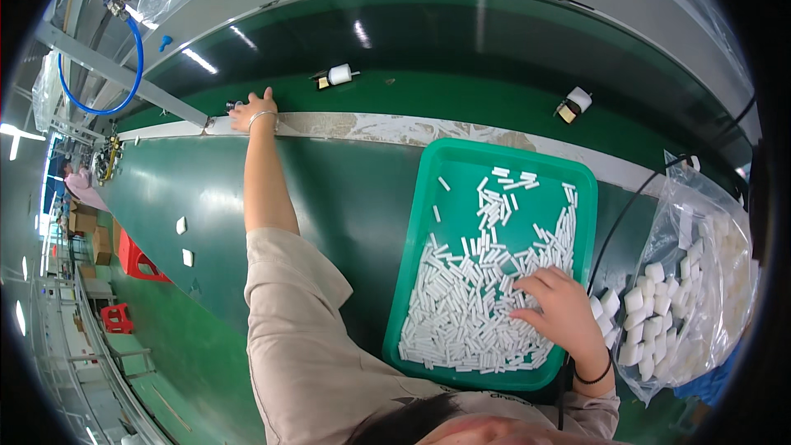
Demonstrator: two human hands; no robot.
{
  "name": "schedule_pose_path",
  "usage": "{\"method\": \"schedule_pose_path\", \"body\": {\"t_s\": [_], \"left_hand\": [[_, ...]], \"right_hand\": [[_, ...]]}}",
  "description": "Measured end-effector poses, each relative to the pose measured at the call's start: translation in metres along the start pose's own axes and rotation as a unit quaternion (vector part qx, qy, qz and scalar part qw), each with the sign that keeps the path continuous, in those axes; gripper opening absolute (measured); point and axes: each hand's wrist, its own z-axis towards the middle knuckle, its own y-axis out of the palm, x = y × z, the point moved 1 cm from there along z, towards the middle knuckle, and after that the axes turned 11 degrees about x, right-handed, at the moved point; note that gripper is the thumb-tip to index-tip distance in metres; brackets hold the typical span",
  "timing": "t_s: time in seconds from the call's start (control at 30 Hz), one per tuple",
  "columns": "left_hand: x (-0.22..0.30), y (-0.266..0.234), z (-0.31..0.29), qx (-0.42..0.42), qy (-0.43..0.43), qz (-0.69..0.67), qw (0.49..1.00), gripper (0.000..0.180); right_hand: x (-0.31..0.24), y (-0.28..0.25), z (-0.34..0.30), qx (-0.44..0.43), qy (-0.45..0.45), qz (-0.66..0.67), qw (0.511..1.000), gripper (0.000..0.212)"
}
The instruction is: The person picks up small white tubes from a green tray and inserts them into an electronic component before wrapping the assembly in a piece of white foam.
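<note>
My left hand (255,111) is stretched out to the far left, over the light strip at the edge of the green belt. Its fingers are spread, and a small dark part (233,105) lies by the fingertips. My right hand (562,306) hovers low over a green tray (425,198), thumb and fingers apart and curved. Many short white tubes (461,313) fill the tray's near part and right side, with a few scattered toward the far end. Whether my right fingertips touch any tubes is hard to tell.
Two white-and-black assemblies (336,76) (575,105) lie on the green belt. At the right, a clear plastic bag (700,272) holds white blocks (651,313). Two small white pieces (187,258) rest on the table at left. A black cable (618,227) runs between tray and bag.
</note>
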Motion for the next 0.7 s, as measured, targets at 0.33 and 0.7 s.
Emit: {"method": "schedule_pose_path", "body": {"t_s": [0.33, 0.7], "left_hand": [[-0.019, 0.006, 0.009, 0.093, 0.158, -0.147, 0.972, 0.041], [0.01, -0.044, -0.047, 0.065, 0.336, -0.145, 0.928, 0.036]], "right_hand": [[-0.005, 0.011, 0.007, -0.024, -0.026, 0.007, 0.999, 0.026], [-0.01, 0.014, 0.004, 0.009, -0.053, -0.037, 0.998, 0.025]]}}
